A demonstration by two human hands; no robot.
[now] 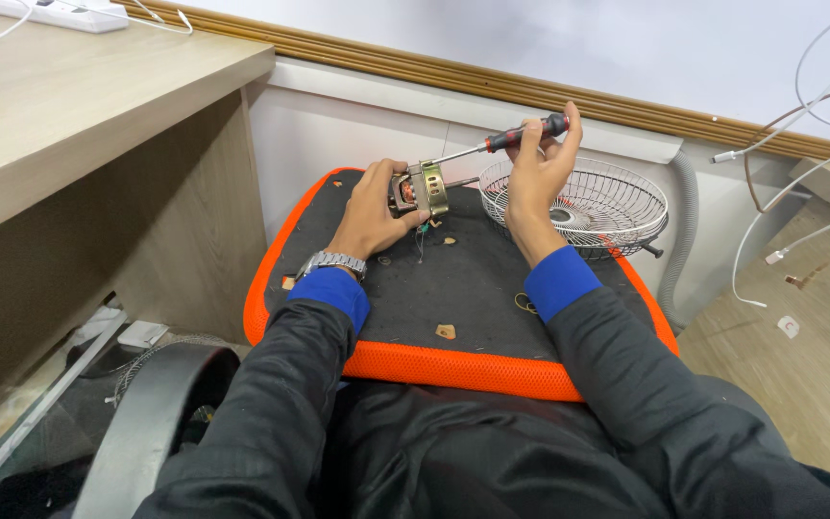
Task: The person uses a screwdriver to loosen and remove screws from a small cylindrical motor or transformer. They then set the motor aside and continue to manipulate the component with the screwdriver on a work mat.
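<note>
On the orange-edged cushion (453, 365), near its far edge beside a wire fan guard (588, 207), I had my left hand (372, 216) clamped around the small motor (422, 189); my right hand (537, 173) gripped the screwdriver (501, 144), shaft slanting down-left into the motor.

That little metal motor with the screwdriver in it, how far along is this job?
Done: the white wire fan guard lies off to the side, and small loose bits sit on the black orange-edged cushion. In hand: the left hand grips the small metal motor while the right hand drives a red-and-black-handled screwdriver. Left: the motor is not yet apart.
</note>
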